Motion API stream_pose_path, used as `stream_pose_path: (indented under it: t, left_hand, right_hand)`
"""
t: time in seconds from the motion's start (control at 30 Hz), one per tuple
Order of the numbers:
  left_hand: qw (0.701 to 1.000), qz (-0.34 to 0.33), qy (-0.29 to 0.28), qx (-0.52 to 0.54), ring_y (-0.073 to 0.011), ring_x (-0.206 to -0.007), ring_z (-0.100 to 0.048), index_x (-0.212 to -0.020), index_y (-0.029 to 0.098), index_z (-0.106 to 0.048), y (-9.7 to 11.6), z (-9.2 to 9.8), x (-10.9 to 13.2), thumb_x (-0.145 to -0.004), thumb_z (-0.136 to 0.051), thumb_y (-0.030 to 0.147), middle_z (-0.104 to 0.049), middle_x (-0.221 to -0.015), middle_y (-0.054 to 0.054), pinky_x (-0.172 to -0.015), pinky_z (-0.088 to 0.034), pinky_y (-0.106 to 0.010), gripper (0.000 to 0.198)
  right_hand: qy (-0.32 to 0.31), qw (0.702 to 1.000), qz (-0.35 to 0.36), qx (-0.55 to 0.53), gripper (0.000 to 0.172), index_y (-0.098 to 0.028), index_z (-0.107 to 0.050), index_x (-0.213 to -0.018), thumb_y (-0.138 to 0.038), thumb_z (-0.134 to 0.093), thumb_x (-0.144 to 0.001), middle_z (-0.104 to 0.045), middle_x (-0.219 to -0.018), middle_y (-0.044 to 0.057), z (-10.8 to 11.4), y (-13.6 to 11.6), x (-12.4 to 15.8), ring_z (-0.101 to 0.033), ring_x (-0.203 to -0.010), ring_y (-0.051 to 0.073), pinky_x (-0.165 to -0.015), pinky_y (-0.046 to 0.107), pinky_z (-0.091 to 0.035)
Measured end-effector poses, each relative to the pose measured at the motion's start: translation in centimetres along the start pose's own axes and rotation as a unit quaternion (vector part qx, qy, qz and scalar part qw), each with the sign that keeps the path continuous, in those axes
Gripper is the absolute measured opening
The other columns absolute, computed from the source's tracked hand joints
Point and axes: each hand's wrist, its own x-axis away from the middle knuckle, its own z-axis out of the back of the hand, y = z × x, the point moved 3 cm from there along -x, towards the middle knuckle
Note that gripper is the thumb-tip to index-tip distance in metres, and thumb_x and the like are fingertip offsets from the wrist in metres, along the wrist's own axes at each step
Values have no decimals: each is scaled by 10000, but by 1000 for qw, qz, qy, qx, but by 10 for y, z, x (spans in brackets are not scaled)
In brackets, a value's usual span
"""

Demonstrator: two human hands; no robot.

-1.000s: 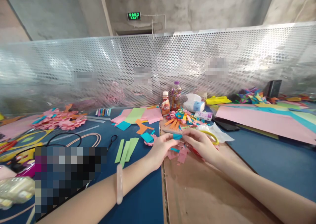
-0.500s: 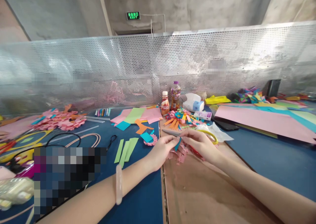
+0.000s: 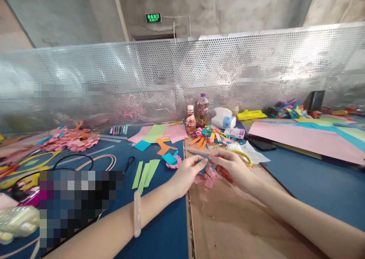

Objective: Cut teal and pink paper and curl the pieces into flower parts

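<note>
My left hand [image 3: 190, 172] is closed, with thumb and fingertips pinching a small blue paper strip [image 3: 203, 170]. Fingertips of my right hand [image 3: 231, 166] press together at the same strip, close against the left thumb. Below the fingers hangs a cut pink paper piece [image 3: 210, 180], partly hidden by both hands. Just behind them show a scissors blade [image 3: 196, 152] pointing left and a yellow handle loop [image 3: 247, 158]; whether my right hand bears on the scissors I cannot tell. Something red-orange [image 3: 228, 177] shows under the right palm.
Green paper strips [image 3: 145, 174], a pink paper ring [image 3: 174, 163] and an orange cutout [image 3: 165, 148] lie left of my hands. Bottles [image 3: 190, 121], a tissue pack [image 3: 224, 119] and colourful paper strips [image 3: 211, 135] stand or lie behind. A perforated metal screen [image 3: 159, 72] bounds the table's back.
The blue strip, which stood out between the fingers, now lies lower and folded closer to the pink paper. My right fingertips have shifted slightly left towards the left thumb.
</note>
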Motion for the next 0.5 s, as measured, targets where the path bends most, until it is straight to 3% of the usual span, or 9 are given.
stream_pose_path:
  t: [0.2,0.5]
  left_hand:
    - [1000,14,-1,-10,-105,-574,-553,-790,133,-564,2,-3,2,-772,-586,341,-578,-642,-14,-543,-456,-228,210]
    - [999,31,-29,-5,-121,-559,-570,-782,113,-573,0,-6,3,-772,-583,336,-593,-654,-32,-527,-475,-251,224]
  right_hand:
    - [15,999,-21,21,123,-158,-523,-715,-277,-543,-741,-488,-535,-42,-1,0,2,-376,-422,60,-401,195,-236]
    - [9,997,-36,62,169,-160,-518,-678,-305,-529,-764,-510,-553,-37,-2,1,1,-433,-456,70,-426,197,-272]
